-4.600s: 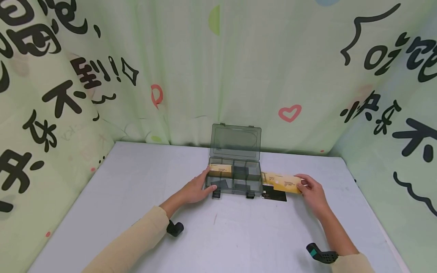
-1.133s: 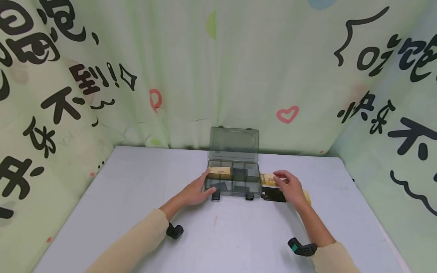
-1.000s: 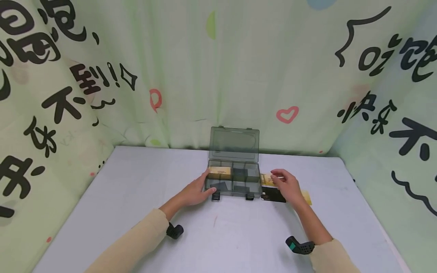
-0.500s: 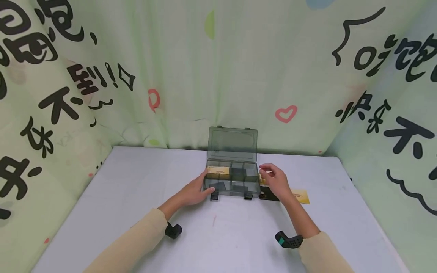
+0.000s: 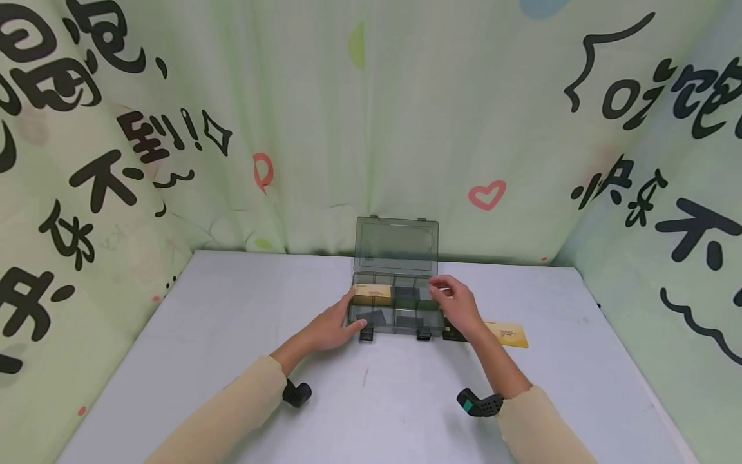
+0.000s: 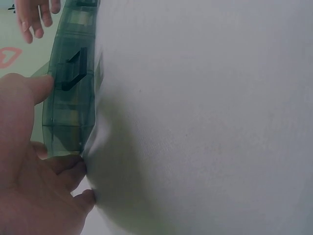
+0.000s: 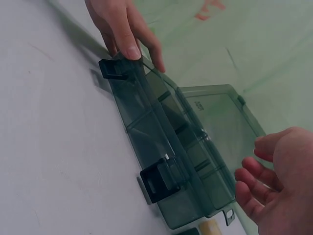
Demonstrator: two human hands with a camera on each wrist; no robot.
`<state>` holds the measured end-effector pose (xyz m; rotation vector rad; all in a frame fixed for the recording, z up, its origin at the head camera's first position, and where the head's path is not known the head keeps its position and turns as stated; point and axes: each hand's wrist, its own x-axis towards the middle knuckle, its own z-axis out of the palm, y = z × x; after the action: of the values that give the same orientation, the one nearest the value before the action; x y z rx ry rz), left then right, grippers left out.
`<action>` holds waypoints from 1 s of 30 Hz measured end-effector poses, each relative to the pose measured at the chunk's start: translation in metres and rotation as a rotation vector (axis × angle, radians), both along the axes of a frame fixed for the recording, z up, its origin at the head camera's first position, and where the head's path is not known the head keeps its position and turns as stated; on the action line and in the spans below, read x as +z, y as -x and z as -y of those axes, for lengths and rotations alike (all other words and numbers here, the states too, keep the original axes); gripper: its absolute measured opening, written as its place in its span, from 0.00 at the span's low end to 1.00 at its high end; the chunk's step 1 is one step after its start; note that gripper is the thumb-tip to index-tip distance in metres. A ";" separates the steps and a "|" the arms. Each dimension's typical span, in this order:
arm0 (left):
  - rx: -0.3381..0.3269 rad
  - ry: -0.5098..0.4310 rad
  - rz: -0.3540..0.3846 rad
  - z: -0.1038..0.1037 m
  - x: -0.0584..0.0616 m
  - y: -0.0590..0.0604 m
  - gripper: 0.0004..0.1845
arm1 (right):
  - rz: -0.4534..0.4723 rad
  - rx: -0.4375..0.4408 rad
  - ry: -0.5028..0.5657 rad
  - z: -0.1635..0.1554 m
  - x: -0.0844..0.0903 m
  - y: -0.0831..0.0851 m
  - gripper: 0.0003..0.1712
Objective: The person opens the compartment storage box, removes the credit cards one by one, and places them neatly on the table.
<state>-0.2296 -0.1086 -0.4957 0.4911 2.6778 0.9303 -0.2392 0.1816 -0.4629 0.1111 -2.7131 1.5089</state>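
Observation:
A translucent grey compartment box (image 5: 384, 327) stands on the table with its lid (image 5: 397, 245) raised at the back. My left hand (image 5: 329, 327) holds its left end, the thumb at the front wall and the fingers round the side. A yellow block like a stack of cards (image 5: 373, 292) fills the back left; dark pieces lie in other compartments. My right hand (image 5: 458, 306) hovers at the back right compartments. Its fingers (image 7: 254, 181) are loosely bent, with nothing showing between them in the right wrist view. A black card (image 5: 454, 333) lies beside the box, partly under that hand.
A yellow card (image 5: 509, 334) lies on the white table (image 5: 371, 412), right of the black one and partly behind my right forearm. Two black latches (image 7: 160, 182) stick out from the box's front. A printed curtain (image 5: 313, 129) rises behind the table.
My right hand has set the yellow card down at the right, then moved left past the other cards to the box's right compartments. My left hand has stayed at the box.

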 end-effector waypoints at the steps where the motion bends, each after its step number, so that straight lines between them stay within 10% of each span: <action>1: 0.000 0.002 -0.001 0.000 0.000 0.000 0.44 | 0.002 0.007 -0.001 0.001 0.000 0.000 0.17; 30: 0.003 -0.010 -0.005 0.000 0.003 -0.002 0.44 | -0.010 0.101 -0.033 0.030 -0.004 0.017 0.19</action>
<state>-0.2278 -0.1083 -0.4931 0.4927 2.6800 0.9447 -0.2561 0.1518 -0.4672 0.2590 -2.7649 1.4833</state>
